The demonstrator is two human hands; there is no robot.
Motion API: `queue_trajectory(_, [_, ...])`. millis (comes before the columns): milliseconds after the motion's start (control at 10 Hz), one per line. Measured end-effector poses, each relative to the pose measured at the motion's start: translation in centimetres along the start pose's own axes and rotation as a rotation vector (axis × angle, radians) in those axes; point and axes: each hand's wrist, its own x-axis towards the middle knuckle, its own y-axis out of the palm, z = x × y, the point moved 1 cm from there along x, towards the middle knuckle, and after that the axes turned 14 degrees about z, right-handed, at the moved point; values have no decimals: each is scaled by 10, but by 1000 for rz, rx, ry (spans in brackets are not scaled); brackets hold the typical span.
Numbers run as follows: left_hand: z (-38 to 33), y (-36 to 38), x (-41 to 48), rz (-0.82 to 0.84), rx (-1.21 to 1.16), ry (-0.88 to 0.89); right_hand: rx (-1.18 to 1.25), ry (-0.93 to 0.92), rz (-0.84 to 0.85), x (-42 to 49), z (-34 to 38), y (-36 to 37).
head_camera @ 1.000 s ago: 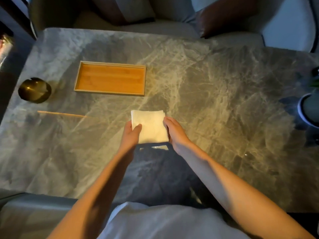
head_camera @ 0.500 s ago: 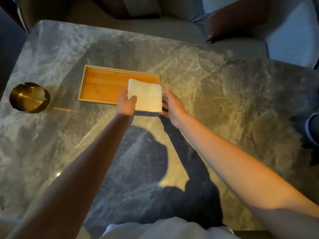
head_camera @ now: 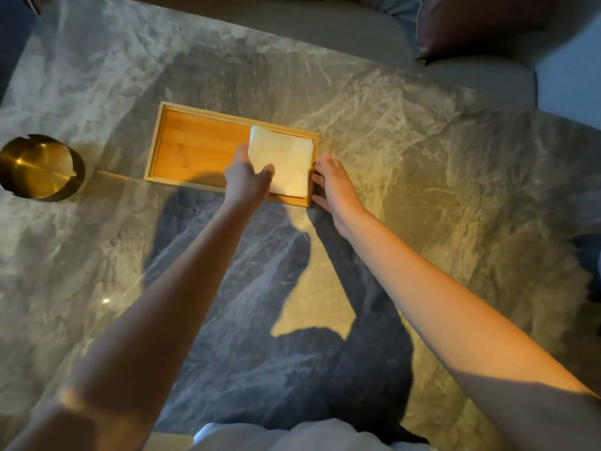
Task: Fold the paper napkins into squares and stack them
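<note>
I see the marble table (head_camera: 439,177) carrying the wooden tray (head_camera: 156,141), with the brass ashtray (head_camera: 39,167) well left of the tray. The folded napkin (head_camera: 286,157), which half a second ago was over the tray's near right corner, now sits in the tray's right end. My left hand (head_camera: 247,182) pinches the napkin's near left corner, thumb on top. My right hand (head_camera: 336,188) is at the tray's right end wall, fingers lightly curled. I cannot tell whether it grips anything.

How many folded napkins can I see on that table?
1: a white folded napkin over the right end of the wooden tray, pinched by the left hand. Others could lie hidden beneath it.
</note>
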Motion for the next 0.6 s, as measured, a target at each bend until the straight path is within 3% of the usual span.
queue_trajectory(400, [-3,3,-5,24,-94,10,9,33,25,-23,-14,-5])
queue_trajectory(600, [-18,4,-23,-23,192,204,-81,-54,36,-46,-13,0])
